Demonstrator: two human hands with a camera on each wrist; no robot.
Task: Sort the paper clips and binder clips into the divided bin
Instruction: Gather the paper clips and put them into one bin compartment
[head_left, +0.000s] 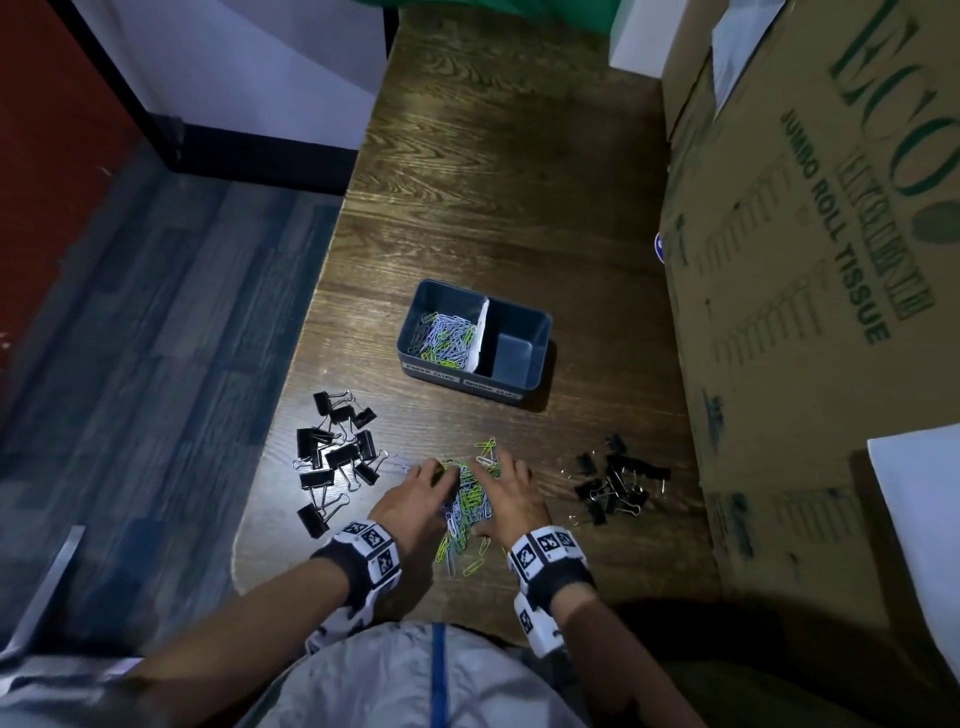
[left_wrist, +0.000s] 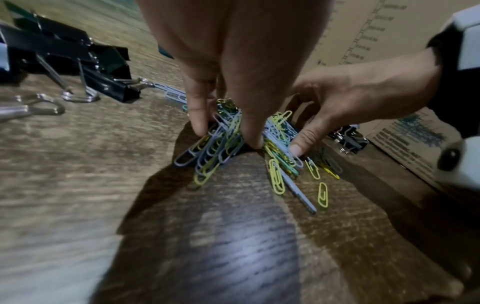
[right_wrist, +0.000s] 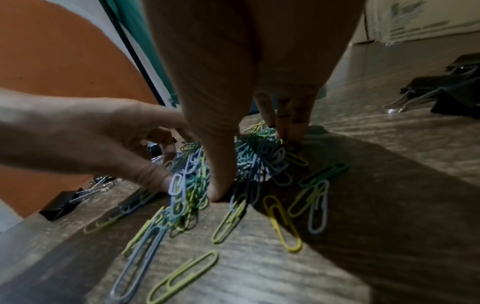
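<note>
A heap of blue, yellow and green paper clips (head_left: 466, 501) lies on the dark wooden table near its front edge. My left hand (head_left: 431, 478) and right hand (head_left: 498, 483) curl round the heap from either side, fingertips down on the wood. In the left wrist view, my left hand (left_wrist: 226, 133) pinches a bunch of clips (left_wrist: 213, 148) between finger and thumb. In the right wrist view, my right hand (right_wrist: 254, 164) curls round the heap (right_wrist: 259, 156). The divided bin (head_left: 475, 384) stands further back, with paper clips (head_left: 444, 338) in its left compartment and a bare right compartment (head_left: 511, 348).
Large black binder clips (head_left: 337, 452) lie left of the hands, close to the table's left edge. Smaller binder clips (head_left: 618, 483) lie to the right. A big cardboard box (head_left: 805, 260) walls off the right side. Loose paper clips (head_left: 470, 564) lie near my wrists.
</note>
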